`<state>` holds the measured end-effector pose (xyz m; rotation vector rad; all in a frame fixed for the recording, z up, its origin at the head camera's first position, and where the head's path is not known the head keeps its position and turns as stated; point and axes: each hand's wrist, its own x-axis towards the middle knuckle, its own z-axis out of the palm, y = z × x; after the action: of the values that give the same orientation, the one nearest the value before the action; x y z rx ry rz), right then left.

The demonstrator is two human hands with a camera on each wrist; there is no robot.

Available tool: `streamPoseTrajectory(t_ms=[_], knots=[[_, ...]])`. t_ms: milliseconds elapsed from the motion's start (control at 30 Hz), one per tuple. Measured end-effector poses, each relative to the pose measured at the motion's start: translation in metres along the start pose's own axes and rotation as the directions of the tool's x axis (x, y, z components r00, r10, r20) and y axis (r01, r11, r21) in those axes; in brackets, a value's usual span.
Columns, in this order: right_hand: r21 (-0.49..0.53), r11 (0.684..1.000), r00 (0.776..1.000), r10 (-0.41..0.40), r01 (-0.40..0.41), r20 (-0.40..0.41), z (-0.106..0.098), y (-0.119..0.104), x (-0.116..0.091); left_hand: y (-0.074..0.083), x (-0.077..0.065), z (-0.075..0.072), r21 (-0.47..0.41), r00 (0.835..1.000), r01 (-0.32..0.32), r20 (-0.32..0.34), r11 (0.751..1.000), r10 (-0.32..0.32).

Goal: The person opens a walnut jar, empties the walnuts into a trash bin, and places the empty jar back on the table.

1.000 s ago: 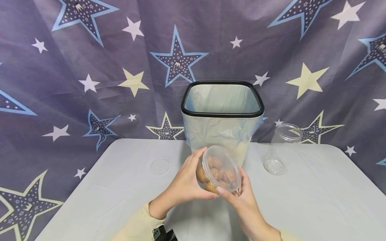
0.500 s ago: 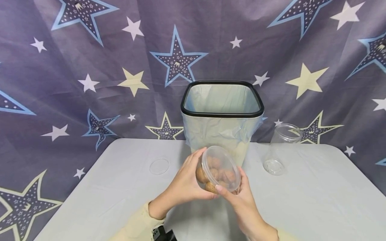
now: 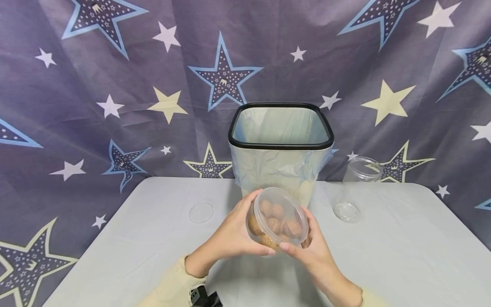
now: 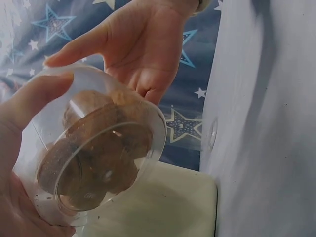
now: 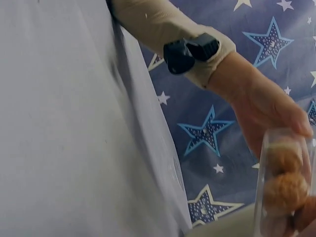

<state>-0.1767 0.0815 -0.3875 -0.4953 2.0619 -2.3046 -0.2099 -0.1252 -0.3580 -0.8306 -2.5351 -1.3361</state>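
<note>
Above the table (image 3: 387, 243), before the bin (image 3: 278, 168): lidded tub (image 4: 101, 148) in a two-handed grip

Off the table top, the clear tub is tilted, its cloudy lid (image 3: 283, 213) turned toward the head camera. Brown lumps (image 3: 274, 224), walnuts by their look, lie inside. The left hand (image 3: 238, 232) grips the tub round its side, fingertips at the far edge and thumb low on the near side. The right hand (image 3: 319, 261) grips the opposite side, its thumb at the near edge of the lid. The lid appears to be on; whether it is sealed all round cannot be told.

Assessment: the step in hand is judged to be steadying the tub with the right thumb at the lid's edge. The left hand should bear the weight without squeezing, since the thin wall probably flexes and could spring the lid. Thumb pressure should be light and spread along the rim. Any loosening calls for a more level tub first; at this tilt the lumps would likely roll to the low side and spill.

Clearance: the tall jar (image 3: 353, 192) stands well apart on the right and the flat disc (image 3: 201, 212) lies to the left. Neither obstructs the hands.
</note>
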Motion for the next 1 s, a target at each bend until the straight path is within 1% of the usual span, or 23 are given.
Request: streamPoseTrajectory(t_ms=[133, 267, 333, 433, 567, 633, 767, 1000], knots=[[0.007, 0.996, 0.995, -0.087, 0.086, 0.054, -0.007, 0.002, 0.003, 0.0, 0.0, -0.004, -0.038, 0.999, -0.011, 0.031, 0.999, 0.012], [0.057, 0.983, 0.978, -0.181, 0.176, 0.106, -0.012, 0.004, 0.007, 0.001, 0.001, -0.007, -0.09, 0.997, -0.039, 0.056, 0.995, 0.045], [0.074, 0.976, 0.969, -0.212, 0.203, 0.13, -0.014, 0.004, 0.009, 0.001, 0.002, -0.009, -0.117, 0.995, -0.06, 0.067, 0.991, 0.068], [0.09, 0.963, 0.948, -0.267, 0.255, 0.17, -0.018, 0.006, 0.011, 0.001, 0.002, -0.012, -0.141, 0.992, -0.082, 0.082, 0.987, 0.095], [0.117, 0.939, 0.913, -0.342, 0.323, 0.221, -0.023, 0.008, 0.015, 0.0, 0.001, -0.014, -0.162, 0.989, -0.082, 0.107, 0.983, 0.1], [0.124, 0.931, 0.901, -0.364, 0.344, 0.237, -0.025, 0.008, 0.018, 0.0, 0.001, -0.014, -0.176, 0.988, -0.08, 0.116, 0.981, 0.101], [0.124, 0.922, 0.885, -0.387, 0.367, 0.258, -0.027, 0.008, 0.021, 0.0, 0.001, -0.015, -0.197, 0.987, -0.083, 0.121, 0.977, 0.108], [0.132, 0.909, 0.868, -0.417, 0.395, 0.269, -0.029, 0.009, 0.024, 0.001, 0.002, -0.015, -0.198, 0.988, -0.072, 0.12, 0.978, 0.097]])
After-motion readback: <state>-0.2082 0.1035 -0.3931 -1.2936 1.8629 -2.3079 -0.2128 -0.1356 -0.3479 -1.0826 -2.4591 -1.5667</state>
